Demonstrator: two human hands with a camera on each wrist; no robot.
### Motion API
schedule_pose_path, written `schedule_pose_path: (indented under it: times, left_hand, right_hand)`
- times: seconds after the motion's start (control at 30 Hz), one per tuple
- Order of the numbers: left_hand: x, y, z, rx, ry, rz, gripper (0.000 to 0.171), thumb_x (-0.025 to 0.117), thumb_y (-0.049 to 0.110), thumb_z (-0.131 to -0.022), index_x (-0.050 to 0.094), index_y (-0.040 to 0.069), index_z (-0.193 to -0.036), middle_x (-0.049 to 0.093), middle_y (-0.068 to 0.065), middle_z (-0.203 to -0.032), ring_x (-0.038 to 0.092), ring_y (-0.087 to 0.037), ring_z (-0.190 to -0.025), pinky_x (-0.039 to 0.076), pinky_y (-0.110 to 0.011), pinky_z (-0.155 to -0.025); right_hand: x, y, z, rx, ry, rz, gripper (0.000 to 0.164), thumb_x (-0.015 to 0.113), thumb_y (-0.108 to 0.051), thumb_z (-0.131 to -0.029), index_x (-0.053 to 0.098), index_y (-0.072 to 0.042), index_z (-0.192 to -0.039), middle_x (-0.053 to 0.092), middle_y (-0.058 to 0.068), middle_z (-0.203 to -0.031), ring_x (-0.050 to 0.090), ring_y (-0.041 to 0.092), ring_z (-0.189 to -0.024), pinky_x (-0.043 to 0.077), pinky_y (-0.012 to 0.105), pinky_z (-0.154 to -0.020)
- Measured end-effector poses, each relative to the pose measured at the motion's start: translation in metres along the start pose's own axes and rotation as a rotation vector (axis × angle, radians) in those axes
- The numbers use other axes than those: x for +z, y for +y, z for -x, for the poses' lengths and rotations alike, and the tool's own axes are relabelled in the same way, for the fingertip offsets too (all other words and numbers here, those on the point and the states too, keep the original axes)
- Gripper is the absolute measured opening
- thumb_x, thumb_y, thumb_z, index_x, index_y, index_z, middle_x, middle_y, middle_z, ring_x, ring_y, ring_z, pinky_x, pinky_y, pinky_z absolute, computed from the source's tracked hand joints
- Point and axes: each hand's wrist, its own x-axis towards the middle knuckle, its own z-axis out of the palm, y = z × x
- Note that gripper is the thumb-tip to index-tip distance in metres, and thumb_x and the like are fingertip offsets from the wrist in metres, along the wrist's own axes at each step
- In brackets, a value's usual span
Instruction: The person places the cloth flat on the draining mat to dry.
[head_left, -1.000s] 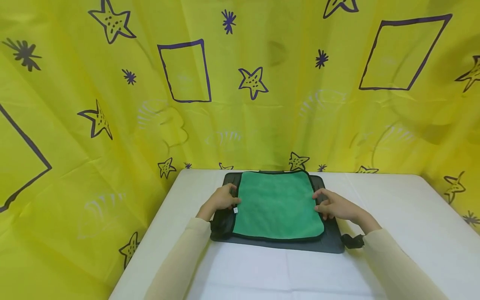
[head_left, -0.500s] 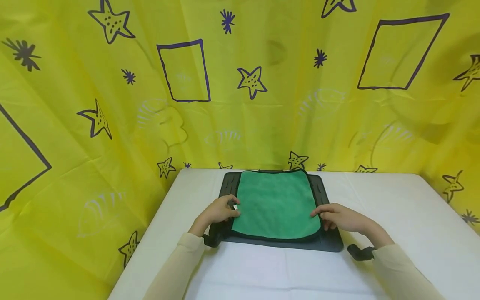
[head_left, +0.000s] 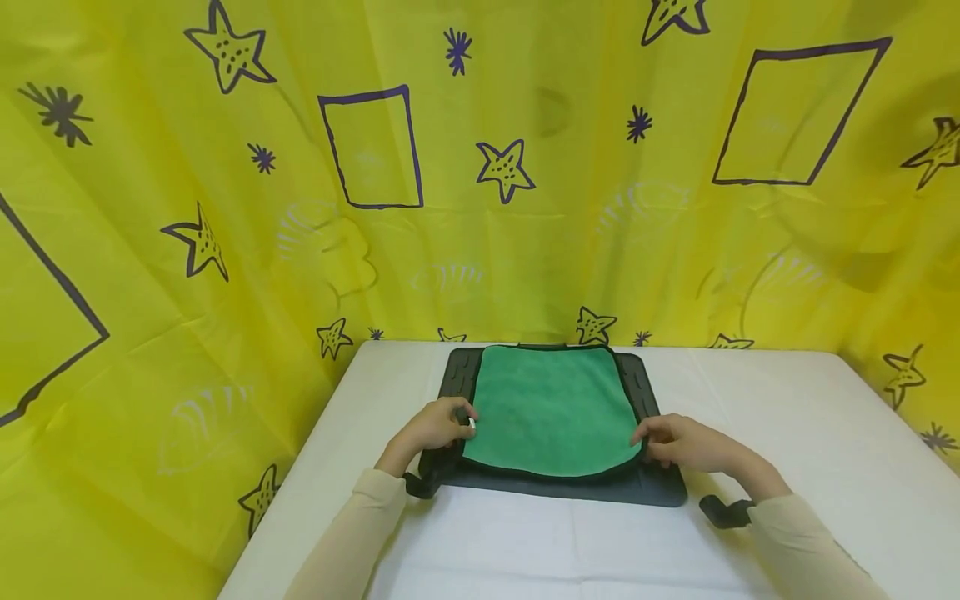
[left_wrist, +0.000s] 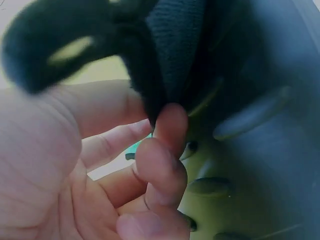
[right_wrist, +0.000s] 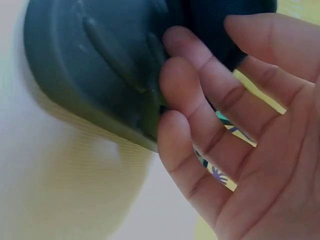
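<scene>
A green cloth [head_left: 555, 408] with a dark border lies over a dark grey slotted board [head_left: 525, 490] on the table. At the cloth's left edge my left hand [head_left: 435, 425] pinches the border, beside a small white tag [head_left: 472, 423]. The left wrist view shows thumb and forefinger of that hand [left_wrist: 120, 160] meeting on the dark edge. My right hand [head_left: 686, 443] holds the cloth's right edge close to its near corner. Seen from the right wrist, the dark cloth edge [right_wrist: 220, 30] lies between thumb and forefinger, the other fingers [right_wrist: 182, 140] curling beside the board.
A white-covered table [head_left: 765, 417] extends around the board. Behind and to the left hangs a yellow curtain [head_left: 525, 258] printed with stars and frames. Black straps with small devices [head_left: 726, 512] sit at both wrists.
Both hands have moved nearer along the cloth's side edges, the right one toward the near right corner. The cloth and board stay in nearly the same place.
</scene>
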Motion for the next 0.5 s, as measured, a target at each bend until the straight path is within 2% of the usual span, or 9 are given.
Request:
schedule_pose_path:
  times: [0.2, 0.33, 0.5]
  left_hand:
    - [-0.0012, -0.0002, 0.0018, 0.010, 0.023, -0.016, 0.022, 0.074, 0.014, -0.092, 0.070, 0.009, -0.113, 0.055, 0.002, -0.058, 0.051, -0.012, -0.051, 0.042, -0.026, -0.052]
    - [-0.0008, -0.0010, 0.0027, 0.009, 0.012, -0.046, 0.026, 0.077, 0.012, -0.089, 0.069, 0.008, -0.114, 0.056, 0.001, -0.059, 0.052, -0.012, -0.051, 0.042, -0.025, -0.051]
    - [-0.0023, -0.0024, 0.0037, 0.021, 0.019, -0.077, 0.027, 0.078, 0.014, -0.089, 0.069, 0.008, -0.114, 0.058, 0.000, -0.060, 0.053, -0.012, -0.051, 0.043, -0.026, -0.051]
  right_hand:
    - [-0.0010, 0.0020, 0.0020, 0.012, 0.001, 0.033, 0.021, 0.058, -0.008, -0.100, 0.068, -0.003, -0.118, 0.060, 0.002, -0.086, 0.054, 0.010, -0.071, 0.049, 0.027, -0.063]
    - [-0.0016, 0.0044, 0.0038, 0.010, -0.043, 0.029, 0.023, 0.057, -0.006, -0.099, 0.067, -0.001, -0.119, 0.056, -0.001, -0.081, 0.051, 0.007, -0.067, 0.045, 0.025, -0.060]
    - [-0.0065, -0.0021, 0.0041, 0.013, -0.036, 0.021, 0.023, 0.054, -0.003, -0.100, 0.067, 0.002, -0.118, 0.060, 0.004, -0.087, 0.049, 0.006, -0.069, 0.044, 0.023, -0.060]
